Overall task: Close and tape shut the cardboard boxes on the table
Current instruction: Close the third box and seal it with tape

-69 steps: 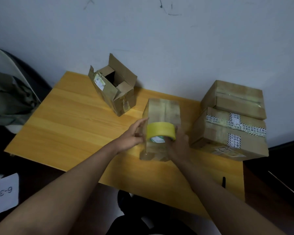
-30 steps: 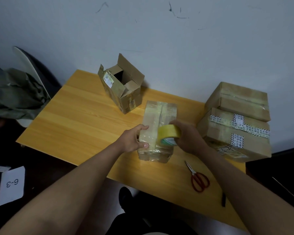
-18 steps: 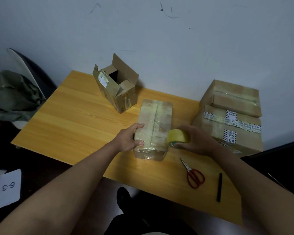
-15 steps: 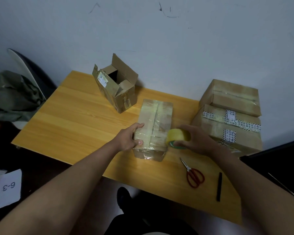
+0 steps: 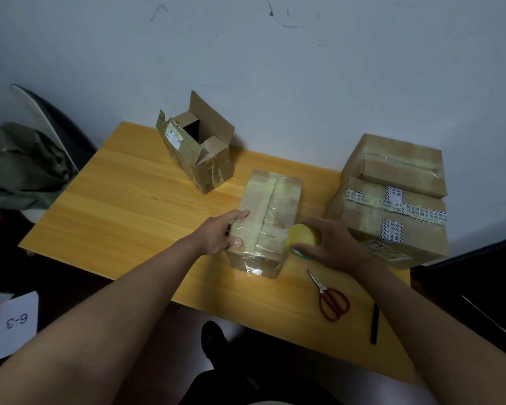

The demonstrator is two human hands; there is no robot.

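Note:
A closed cardboard box [image 5: 270, 206] with clear tape along its top seam lies in the middle of the wooden table [image 5: 123, 206]. My left hand [image 5: 219, 233] grips its near left corner, thumb on top. My right hand [image 5: 332, 244] holds a yellow tape roll [image 5: 301, 236] against the box's right side, low near the tabletop. An open box [image 5: 199, 153] with raised flaps stands at the back left. Two taped boxes are stacked at the right, a smaller one [image 5: 398, 165] on a larger one [image 5: 392, 226].
Red-handled scissors [image 5: 329, 298] and a black pen [image 5: 374, 324] lie near the table's front right edge. A chair with green cloth [image 5: 21, 168] stands left of the table. A paper label reading 6-3 [image 5: 15, 323] lies on the floor. The wall runs behind the table.
My right hand carried the tape roll from the top of the box down its right side toward the tabletop. My left hand shifted to grip the box's near left corner.

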